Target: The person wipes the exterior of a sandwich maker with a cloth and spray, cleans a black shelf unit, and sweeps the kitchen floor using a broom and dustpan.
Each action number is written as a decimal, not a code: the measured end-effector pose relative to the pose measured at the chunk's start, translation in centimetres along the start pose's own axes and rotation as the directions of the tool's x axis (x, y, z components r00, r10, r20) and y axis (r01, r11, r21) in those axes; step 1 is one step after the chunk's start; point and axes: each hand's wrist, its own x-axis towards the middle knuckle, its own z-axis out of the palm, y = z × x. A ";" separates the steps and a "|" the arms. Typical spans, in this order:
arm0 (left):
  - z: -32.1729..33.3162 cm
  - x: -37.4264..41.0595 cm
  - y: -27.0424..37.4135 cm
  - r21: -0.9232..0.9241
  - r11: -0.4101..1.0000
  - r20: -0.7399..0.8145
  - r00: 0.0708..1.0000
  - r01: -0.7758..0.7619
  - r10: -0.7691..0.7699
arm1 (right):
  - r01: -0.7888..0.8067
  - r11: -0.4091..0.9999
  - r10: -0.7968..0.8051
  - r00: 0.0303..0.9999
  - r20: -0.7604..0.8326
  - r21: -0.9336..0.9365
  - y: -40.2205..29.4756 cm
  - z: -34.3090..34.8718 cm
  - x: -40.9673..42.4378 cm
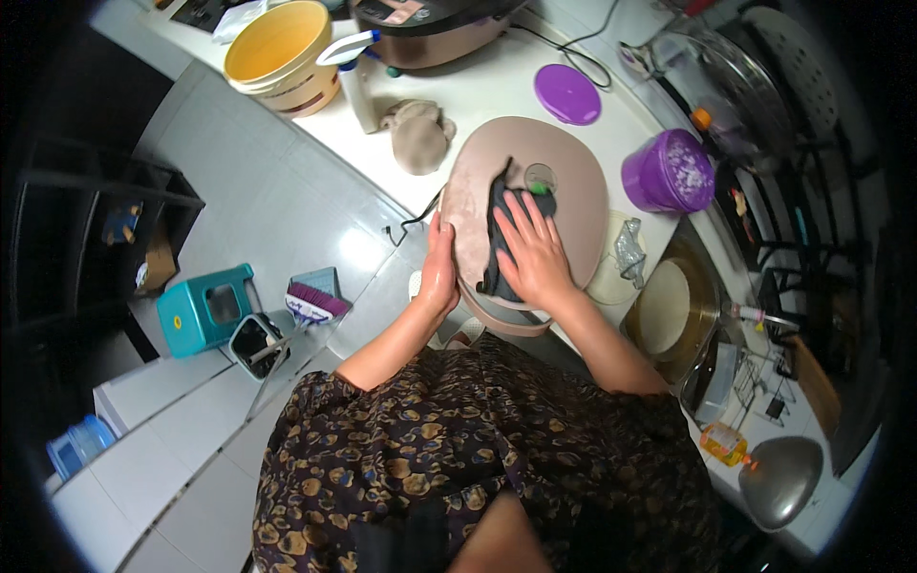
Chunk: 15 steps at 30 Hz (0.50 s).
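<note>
A pinkish-beige rounded appliance (580,172) with a curved handle stands at the counter's edge before me. My left hand (438,268) holds its left side, thumb up along the rim. On its top surface my right hand (534,251) lies flat over a dark cloth (501,276), with fingers spread and pressing the cloth down. A round clear window (541,177) with a green spot below it shows just past my fingertips. Wet-looking streaks mark the top left of my right hand. Beyond the appliance are a crumpled beige cloth (419,143) and a white spray bottle (358,97).
A yellow bucket (319,93) and a large dark-topped appliance (437,46) stand at the back. Rightward are a purple lid (567,94), a purple tub (645,172) and a sink (706,286) holding a basin. A teal stool (193,315) and broom (311,304) are on the floor.
</note>
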 end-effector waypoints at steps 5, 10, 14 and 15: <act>-0.2 0.0 1.1 -0.225 0.966 -0.025 0.990 0.128 -0.137 | 0.203 0.975 -0.212 0.972 0.105 0.088 -1.6 1.9 4.7; -0.1 0.3 1.4 -0.256 0.953 0.000 0.986 0.160 -0.166 | 0.320 0.922 -0.364 0.909 0.203 0.219 3.0 -1.4 -1.2; -0.5 2.0 1.9 0.049 0.969 0.063 0.967 0.244 -0.246 | -0.006 0.999 0.016 0.982 -0.190 0.051 13.8 -0.8 -2.0; -0.8 2.7 2.2 0.115 0.952 0.029 0.957 0.283 -0.288 | -0.117 0.993 0.117 0.974 -0.193 0.010 14.4 -1.2 -0.9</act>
